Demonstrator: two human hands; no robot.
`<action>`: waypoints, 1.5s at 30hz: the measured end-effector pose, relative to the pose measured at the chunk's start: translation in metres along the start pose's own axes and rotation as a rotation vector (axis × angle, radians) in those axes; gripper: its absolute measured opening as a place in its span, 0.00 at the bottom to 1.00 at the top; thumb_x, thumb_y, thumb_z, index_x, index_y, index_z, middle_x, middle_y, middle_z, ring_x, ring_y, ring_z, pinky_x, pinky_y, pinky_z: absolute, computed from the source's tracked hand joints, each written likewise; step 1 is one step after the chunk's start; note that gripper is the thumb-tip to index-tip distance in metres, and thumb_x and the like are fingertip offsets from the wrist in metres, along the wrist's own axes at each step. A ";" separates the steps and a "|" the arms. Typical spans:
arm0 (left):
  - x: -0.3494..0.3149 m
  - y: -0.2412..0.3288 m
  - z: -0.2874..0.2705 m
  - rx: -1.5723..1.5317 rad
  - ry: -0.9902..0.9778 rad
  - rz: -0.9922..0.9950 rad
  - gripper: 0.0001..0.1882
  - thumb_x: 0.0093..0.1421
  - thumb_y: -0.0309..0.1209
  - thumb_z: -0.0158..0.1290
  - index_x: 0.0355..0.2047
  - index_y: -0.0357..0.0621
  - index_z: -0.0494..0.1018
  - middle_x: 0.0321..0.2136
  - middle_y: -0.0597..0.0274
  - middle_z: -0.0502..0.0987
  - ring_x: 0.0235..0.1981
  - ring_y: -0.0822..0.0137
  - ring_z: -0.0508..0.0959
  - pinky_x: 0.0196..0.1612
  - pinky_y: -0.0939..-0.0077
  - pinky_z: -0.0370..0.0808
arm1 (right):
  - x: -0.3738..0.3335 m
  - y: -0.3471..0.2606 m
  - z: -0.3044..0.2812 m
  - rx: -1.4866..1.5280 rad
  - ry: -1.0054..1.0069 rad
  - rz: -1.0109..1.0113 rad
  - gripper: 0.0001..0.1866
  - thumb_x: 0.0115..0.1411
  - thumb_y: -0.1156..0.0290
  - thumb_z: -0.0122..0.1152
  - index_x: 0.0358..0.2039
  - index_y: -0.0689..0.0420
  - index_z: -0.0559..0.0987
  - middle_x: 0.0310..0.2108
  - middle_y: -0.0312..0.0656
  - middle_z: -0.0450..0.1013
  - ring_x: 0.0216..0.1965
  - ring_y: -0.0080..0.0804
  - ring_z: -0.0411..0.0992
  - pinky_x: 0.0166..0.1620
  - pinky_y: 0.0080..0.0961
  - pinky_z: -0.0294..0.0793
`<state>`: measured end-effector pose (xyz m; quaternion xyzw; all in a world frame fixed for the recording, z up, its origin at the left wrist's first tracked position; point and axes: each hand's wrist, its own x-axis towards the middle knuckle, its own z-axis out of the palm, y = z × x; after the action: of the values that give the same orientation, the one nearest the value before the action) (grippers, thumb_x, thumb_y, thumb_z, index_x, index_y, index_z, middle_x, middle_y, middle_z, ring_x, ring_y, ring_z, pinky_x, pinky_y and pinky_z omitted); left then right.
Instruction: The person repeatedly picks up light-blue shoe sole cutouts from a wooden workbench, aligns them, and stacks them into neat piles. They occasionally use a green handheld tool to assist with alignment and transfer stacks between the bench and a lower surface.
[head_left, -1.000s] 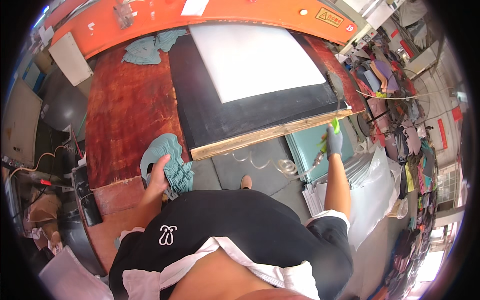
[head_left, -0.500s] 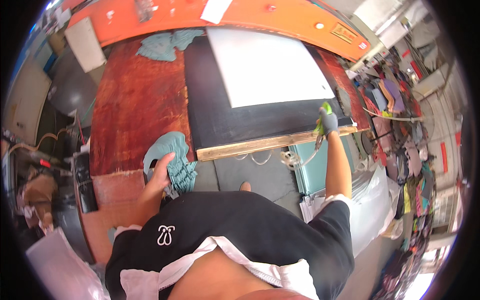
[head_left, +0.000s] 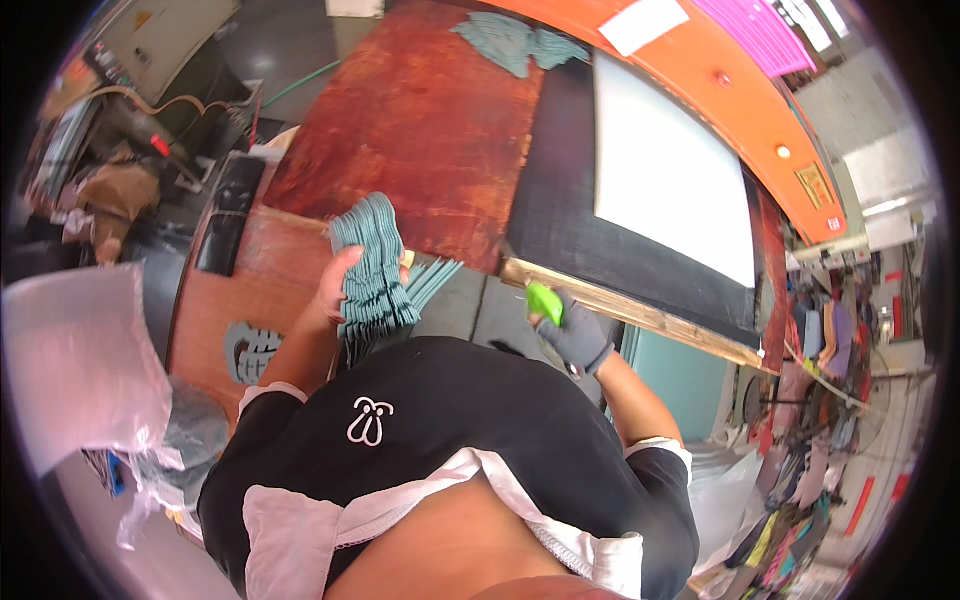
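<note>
My left hand (head_left: 336, 287) is closed round a thick stack of teal cut pieces (head_left: 376, 270) with wavy, layered edges. The stack is held upright over the table's front edge, and some layers fan out at its lower right. In a grey glove, my right hand (head_left: 582, 336) grips a bright green hand tool (head_left: 543, 302), whose exact kind is hard to make out. It is just in front of the wooden strip (head_left: 640, 312) edging the black board (head_left: 560, 190). A white sheet (head_left: 670, 160) lies on that board.
More teal pieces (head_left: 515, 42) lie at the back of the reddish-brown tabletop (head_left: 410, 120), below an orange machine beam (head_left: 690, 60). A grey cut piece (head_left: 252, 350) rests on the lower reddish surface at left, near a black roll (head_left: 228, 215). Clear plastic bags (head_left: 85, 350) are at far left.
My right hand has come left and nearer with the green tool, off the board's right front corner. My left hand has raised the teal stack from the tabletop. The view has turned leftward.
</note>
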<state>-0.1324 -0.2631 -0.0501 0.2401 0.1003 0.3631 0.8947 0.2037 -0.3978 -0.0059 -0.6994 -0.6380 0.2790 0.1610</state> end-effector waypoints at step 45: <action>-0.105 0.047 -0.010 0.013 1.136 0.874 0.17 0.59 0.37 0.53 0.44 0.39 0.70 0.35 0.57 0.77 0.35 0.59 0.79 0.40 0.64 0.77 | 0.140 -0.207 0.104 0.409 -0.432 -0.748 0.51 0.45 0.58 0.72 0.63 0.63 0.53 0.61 0.52 0.54 0.61 0.43 0.56 0.61 0.36 0.57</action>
<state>-0.2397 -0.3033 -0.0347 0.0377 0.4473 0.7566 0.4754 -0.0197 -0.2464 0.0060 -0.3018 -0.7967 0.4609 0.2484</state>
